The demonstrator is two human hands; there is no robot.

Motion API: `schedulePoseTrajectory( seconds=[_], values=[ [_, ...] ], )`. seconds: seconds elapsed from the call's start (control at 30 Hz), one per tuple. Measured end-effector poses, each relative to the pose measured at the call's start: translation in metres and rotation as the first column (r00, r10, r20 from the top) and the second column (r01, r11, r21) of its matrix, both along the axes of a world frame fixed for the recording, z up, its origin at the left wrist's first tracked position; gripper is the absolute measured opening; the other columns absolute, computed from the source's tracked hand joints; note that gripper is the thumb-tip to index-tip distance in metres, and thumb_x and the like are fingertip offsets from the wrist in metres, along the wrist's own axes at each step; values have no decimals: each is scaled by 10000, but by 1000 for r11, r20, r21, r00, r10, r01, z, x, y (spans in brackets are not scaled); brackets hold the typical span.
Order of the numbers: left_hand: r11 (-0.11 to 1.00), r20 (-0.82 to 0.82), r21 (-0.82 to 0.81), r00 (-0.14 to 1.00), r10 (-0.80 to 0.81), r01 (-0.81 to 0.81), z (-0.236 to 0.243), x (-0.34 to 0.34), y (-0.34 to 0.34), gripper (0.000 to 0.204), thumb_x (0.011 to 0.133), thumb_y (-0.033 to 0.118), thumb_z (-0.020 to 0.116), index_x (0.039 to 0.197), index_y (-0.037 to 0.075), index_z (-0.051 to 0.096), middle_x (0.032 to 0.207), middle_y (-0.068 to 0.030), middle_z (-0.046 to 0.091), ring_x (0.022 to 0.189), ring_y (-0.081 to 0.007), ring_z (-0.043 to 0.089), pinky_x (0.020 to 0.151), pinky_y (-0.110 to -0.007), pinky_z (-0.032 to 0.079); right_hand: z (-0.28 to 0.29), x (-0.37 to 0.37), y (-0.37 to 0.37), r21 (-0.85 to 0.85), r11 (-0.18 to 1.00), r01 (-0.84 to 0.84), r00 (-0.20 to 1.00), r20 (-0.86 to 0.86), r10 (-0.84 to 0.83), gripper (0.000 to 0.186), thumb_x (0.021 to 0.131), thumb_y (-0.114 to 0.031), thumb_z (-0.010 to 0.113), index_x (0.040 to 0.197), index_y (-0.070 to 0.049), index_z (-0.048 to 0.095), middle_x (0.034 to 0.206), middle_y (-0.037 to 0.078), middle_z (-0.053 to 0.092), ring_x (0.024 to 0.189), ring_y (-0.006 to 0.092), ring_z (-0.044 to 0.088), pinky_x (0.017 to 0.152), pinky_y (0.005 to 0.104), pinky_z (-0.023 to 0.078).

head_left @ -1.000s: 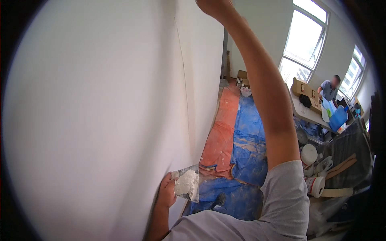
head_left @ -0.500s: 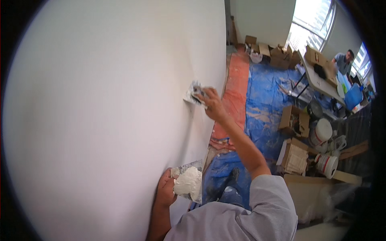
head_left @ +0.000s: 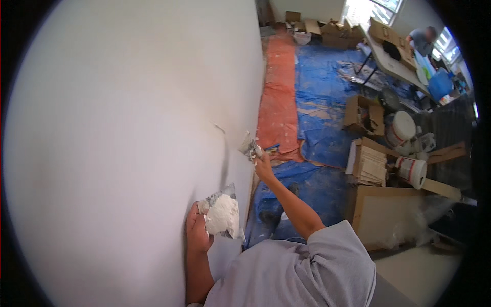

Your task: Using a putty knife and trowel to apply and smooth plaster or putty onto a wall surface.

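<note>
Paste (head_left: 223, 214) is heaped on a plate (head_left: 228, 191) beside the wall (head_left: 128, 133); a scraper (head_left: 248, 148) is held ahead and rightward; far right, boxes (head_left: 386, 31) are set on a counter (head_left: 397, 68).

white wall (head_left: 123, 153), cream paste (head_left: 222, 214), orange sheet (head_left: 279, 92), blue sheet (head_left: 323, 77)

Room under renovation, interior. White wall (head_left: 128, 133), one, large and bare, fills the left side. Orange sheeting (head_left: 279, 87) and blue sheeting (head_left: 325, 77), creased and pale-stained, spread underfoot. White paste (head_left: 223, 214), one heap, lies on a flat plate (head_left: 227, 191) beside the wall. White buckets (head_left: 404, 125), two, sit near an open carton (head_left: 353, 113), brown. Light-topped table (head_left: 393, 66), one, bears boxes (head_left: 385, 32). Window (head_left: 369, 9), far end, admits daylight.
</note>
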State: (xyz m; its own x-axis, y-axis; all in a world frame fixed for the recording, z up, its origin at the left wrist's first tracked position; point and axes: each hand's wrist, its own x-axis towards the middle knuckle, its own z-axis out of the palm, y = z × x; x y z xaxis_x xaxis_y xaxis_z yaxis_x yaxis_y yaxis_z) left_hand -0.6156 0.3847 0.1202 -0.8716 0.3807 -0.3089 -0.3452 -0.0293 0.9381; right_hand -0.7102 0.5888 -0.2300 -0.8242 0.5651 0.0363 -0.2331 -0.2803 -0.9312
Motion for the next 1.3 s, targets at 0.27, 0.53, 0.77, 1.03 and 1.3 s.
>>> schedulePoseTrajectory(
  seconds=[0.27,0.53,0.77,1.03,1.3],
  values=[
    [958,-36,76,960,279,-276,-76,13,68,310,977,139,424,1248,37,533,1170,-105,643,1047,-220,664,847,-352,559,188,148,59,357,933,-55,968,-211,137,553,737,93,541,1271,-43,579,1187,109,598,1105,250,555,929,369,434],
    [918,254,337,959,126,-210,-60,26,120,338,986,188,473,1283,31,517,1210,-142,620,1025,-253,680,819,-380,607,278,227,65,890,438,-126,959,-4,285,840,662,146,635,1433,-164,510,1490,194,402,1367,421,400,1135,529,350],
    [897,238,396,965,107,-198,-62,26,111,382,1020,272,438,1313,46,530,1236,-122,628,1089,-260,658,872,-409,584,266,241,79,926,306,-221,975,203,93,754,740,111,621,1434,-163,506,1446,182,438,1305,403,468,1085,463,431],
    [907,226,369,966,124,-202,-74,26,88,404,1039,291,392,1338,49,516,1273,-113,623,1134,-283,643,871,-434,575,227,240,107,738,651,-176,974,228,6,398,901,-69,638,1291,-100,566,1006,75,645,955,277,648,838,354,525],
    [917,357,398,926,-126,-29,-79,31,98,406,1068,300,346,1321,30,514,1263,-114,624,1138,-268,641,956,-407,549,199,205,157,-71,836,-545,829,103,549,347,1009,-427,594,1106,-94,586,841,-48,545,747,57,526,621,243,467]
  ],
)
